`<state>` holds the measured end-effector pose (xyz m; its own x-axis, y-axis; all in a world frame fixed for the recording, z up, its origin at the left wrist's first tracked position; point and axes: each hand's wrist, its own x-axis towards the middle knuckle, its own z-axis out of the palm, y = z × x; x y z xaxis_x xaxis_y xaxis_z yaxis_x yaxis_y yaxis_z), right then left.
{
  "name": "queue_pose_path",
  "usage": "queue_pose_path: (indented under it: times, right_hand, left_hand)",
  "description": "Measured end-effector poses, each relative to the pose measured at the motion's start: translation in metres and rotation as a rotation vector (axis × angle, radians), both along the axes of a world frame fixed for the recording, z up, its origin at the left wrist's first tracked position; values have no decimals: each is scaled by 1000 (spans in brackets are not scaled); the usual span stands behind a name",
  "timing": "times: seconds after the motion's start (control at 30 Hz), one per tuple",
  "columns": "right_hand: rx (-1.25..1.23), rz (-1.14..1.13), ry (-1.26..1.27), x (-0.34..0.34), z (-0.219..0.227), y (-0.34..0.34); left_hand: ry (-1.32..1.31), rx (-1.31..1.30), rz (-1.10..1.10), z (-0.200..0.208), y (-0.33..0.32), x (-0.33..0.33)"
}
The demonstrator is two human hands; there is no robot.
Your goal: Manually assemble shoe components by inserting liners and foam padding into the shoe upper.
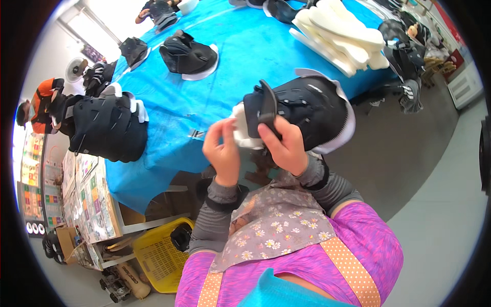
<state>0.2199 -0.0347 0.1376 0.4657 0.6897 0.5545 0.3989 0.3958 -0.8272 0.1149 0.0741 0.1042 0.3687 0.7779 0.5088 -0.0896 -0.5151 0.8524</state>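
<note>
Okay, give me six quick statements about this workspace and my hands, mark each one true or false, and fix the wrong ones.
1. Your right hand grips a black piece edged in white. True.
2. Both of your hands wear gloves. False: the right hand and the left hand are bare.
3. A pile of white pieces lies on the table cover. True.
4. The table cover is red. False: it is blue.
5. A yellow basket stands lower than the tabletop. True.
6. The yellow basket is on the right side of the picture. False: it is on the left.
</note>
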Motion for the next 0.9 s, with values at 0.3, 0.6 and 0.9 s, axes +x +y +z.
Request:
queue_pose_path:
  times: [0.3, 0.6, 0.9]
  right_hand:
    - [-3, 563, 143, 11, -1, 13]
    - [-263, -823, -502, 68, -9, -25]
    - [-495, -570, -24, 92, -21, -36]
  left_hand:
    - [187, 341, 66, 6, -7, -12]
    - [73, 359, 136, -4, -13, -6]
    - [-40, 462, 183, -7, -16, -6]
